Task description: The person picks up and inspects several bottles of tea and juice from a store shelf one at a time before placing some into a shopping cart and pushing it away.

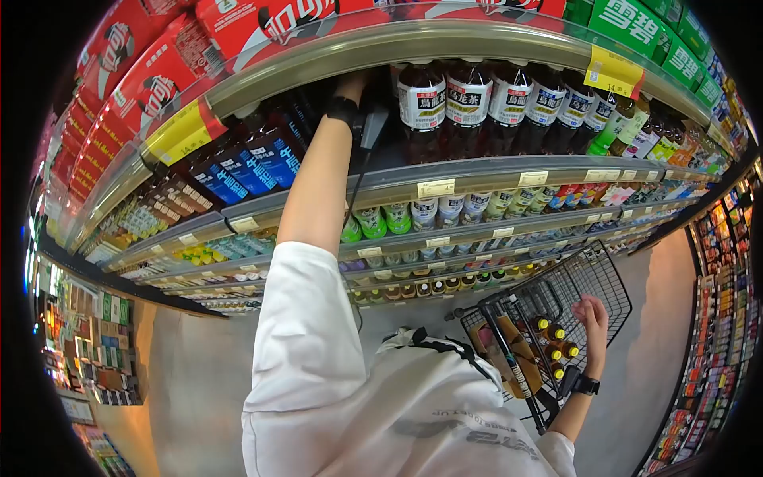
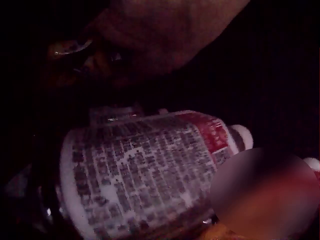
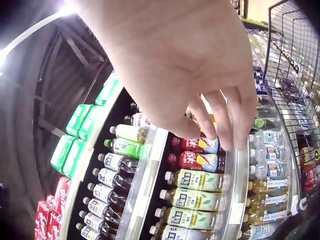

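My left arm reaches into the dark gap of the upper drinks shelf; the left hand [image 1: 354, 86] is mostly hidden there. In the left wrist view the same hand [image 2: 165, 37] is dim above a lying or tilted-looking bottle with a white, red-edged label [image 2: 140, 172]; its fingers are lost in the dark, and contact cannot be told. Oolong tea bottles [image 1: 421, 99] stand right of the gap, blue-labelled bottles [image 1: 266, 155] left of it. My right hand [image 1: 592, 318] hangs over the cart with fingers loosely bent, holding nothing; the right wrist view shows its palm side [image 3: 190, 60].
The black wire cart [image 1: 616, 290] stands at my right, carrying yellow-capped bottles [image 1: 554, 352] and a brown carton [image 1: 493, 358]. Red drink packs [image 1: 155, 87] and green packs [image 1: 628, 20] line the top shelf. Lower shelves hold more bottles, with a shelf edge [image 1: 469, 187] below my left forearm.
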`<state>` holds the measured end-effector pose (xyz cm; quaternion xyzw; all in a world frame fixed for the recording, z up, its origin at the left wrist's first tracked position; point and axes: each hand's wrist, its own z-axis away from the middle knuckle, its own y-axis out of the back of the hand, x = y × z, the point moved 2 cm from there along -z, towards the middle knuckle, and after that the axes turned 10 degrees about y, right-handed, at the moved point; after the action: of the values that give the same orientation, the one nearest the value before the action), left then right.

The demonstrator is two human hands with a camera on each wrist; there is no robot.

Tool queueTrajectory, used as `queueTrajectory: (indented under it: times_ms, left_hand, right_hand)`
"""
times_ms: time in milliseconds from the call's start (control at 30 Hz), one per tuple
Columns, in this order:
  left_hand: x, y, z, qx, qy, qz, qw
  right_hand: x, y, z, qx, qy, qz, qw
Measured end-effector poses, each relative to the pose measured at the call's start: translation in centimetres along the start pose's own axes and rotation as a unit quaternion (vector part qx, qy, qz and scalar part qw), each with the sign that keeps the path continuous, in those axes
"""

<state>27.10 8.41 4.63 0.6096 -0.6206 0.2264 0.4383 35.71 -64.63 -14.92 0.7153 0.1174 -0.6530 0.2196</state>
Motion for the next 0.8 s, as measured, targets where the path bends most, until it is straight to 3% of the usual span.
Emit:
queueTrajectory:
  times_ms: [167,200,233,333,400,500,600,733,800]
  left_hand:
    - [2.3,0.5,2.9,0.036,-0.172,-0.079,0.981]
    - [5.3,1.7,5.9,0.031,-0.033,-0.015,0.999]
    - [7.4,3.1,8.6,0.032,-0.007,-0.010,0.999]
    - [6.5,4.8,11.9,0.005,-0.078,0.068,0.995]
    - [11.8,7.5,16.3,0.005,-0.047,0.008,0.999]
    - [13.5,9.7,19.7,0.021,-0.063,0.028,0.997]
    - [17.7,11.6,23.5,0.017,-0.025,0.143,0.989]
    - [21.0,13.8,26.5,0.034,-0.009,0.169,0.985]
    - [21.0,14.8,27.3,-0.010,0.038,0.203,0.978]
  right_hand:
    - [0.5,-0.5,-1.4,-0.070,0.019,-0.012,0.997]
    - [0.2,-0.8,-1.4,-0.079,0.013,-0.018,0.997]
    - [-0.2,-1.0,-1.3,-0.084,0.014,-0.021,0.996]
    - [-0.8,-1.3,-1.1,-0.095,0.027,-0.022,0.995]
    - [-1.2,-1.5,-1.1,-0.107,0.038,-0.020,0.993]
    - [-2.4,-2.2,-0.7,-0.127,0.039,-0.029,0.991]
    - [-4.1,-3.6,-0.6,-0.136,0.057,-0.053,0.988]
    - [-7.8,-6.9,-0.4,-0.156,0.069,-0.057,0.984]
    - [-9.6,-9.1,-0.1,-0.182,0.084,-0.035,0.979]
